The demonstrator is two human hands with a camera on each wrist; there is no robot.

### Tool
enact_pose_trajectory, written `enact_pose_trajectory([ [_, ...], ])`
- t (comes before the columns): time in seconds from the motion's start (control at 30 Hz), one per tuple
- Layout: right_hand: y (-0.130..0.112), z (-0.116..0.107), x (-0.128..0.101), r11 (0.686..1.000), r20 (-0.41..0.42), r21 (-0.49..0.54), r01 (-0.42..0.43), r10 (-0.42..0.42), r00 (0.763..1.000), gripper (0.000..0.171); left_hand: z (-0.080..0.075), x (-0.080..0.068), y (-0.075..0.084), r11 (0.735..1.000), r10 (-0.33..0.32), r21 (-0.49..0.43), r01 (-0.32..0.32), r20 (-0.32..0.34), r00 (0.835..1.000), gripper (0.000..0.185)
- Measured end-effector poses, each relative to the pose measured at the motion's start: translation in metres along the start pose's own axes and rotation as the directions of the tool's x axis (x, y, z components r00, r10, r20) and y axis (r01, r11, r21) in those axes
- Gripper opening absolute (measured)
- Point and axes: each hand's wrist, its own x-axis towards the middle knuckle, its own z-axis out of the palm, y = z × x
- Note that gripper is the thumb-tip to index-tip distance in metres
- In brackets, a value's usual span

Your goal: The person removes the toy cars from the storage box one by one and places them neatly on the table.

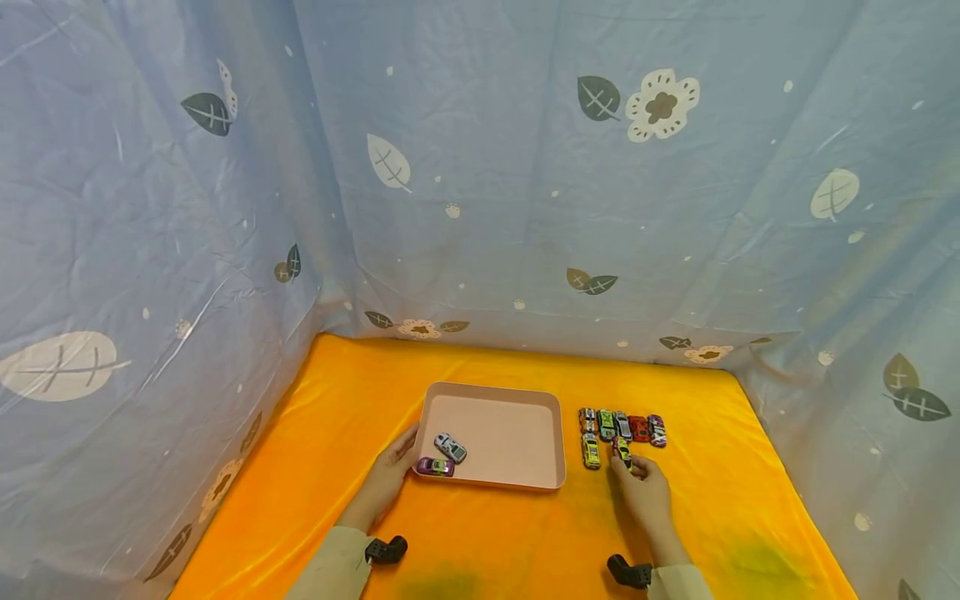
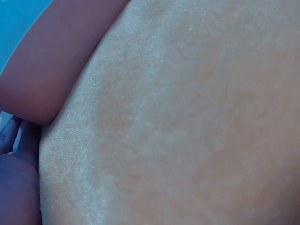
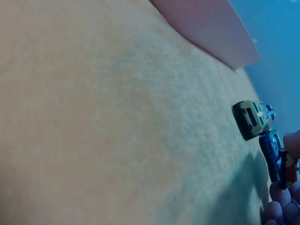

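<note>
My right hand [image 1: 643, 487] pinches a yellow-and-dark toy car [image 1: 622, 451] between thumb and fingers, in front of a row of toy cars. In the right wrist view, the held toy car [image 3: 289, 168] shows at the right edge, partly hidden by the fingers. Beside it stands a yellow toy car [image 1: 591, 451]. My left hand [image 1: 390, 473] rests against the left wall of a shallow pink tray [image 1: 510, 483], fingers along its outside. Inside the tray's front left corner lie a white-and-green toy car [image 1: 450, 447] and a purple toy car [image 1: 435, 467].
Behind the held car, several toy cars stand side by side, among them a green one [image 1: 606, 424], a red one [image 1: 639, 428] and a purple-and-white one [image 1: 657, 431]. A yellow-orange cloth [image 1: 517, 542] covers the table. Patterned blue curtains [image 1: 465, 233] enclose it.
</note>
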Motion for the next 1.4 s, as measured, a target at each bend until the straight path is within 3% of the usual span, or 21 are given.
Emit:
enact_pose_trajectory([
  [0.37, 0.0, 0.004, 0.004, 1.0, 0.048, 0.005, -0.031, 0.031, 0.998, 0.079, 0.001, 0.001, -0.003, 1.0, 0.006, 0.019, -0.006, -0.018, 1.0, 0.05],
  [0.73, -0.003, 0.013, 0.004, 0.999, 0.004, 0.014, -0.04, 0.04, 0.999, 0.083, -0.002, 0.001, -0.002, 1.0, 0.015, 0.028, -0.014, -0.019, 1.0, 0.051],
  [0.93, -0.001, 0.015, 0.004, 0.999, -0.048, 0.025, -0.035, 0.037, 0.998, 0.071, -0.001, 0.002, -0.003, 1.0, 0.017, -0.011, -0.017, 0.009, 1.0, 0.051],
  [1.4, -0.003, 0.021, 0.008, 0.999, -0.111, 0.001, -0.034, 0.034, 0.993, 0.045, -0.003, 0.004, -0.006, 1.0, 0.013, 0.001, -0.013, 0.012, 1.0, 0.051],
])
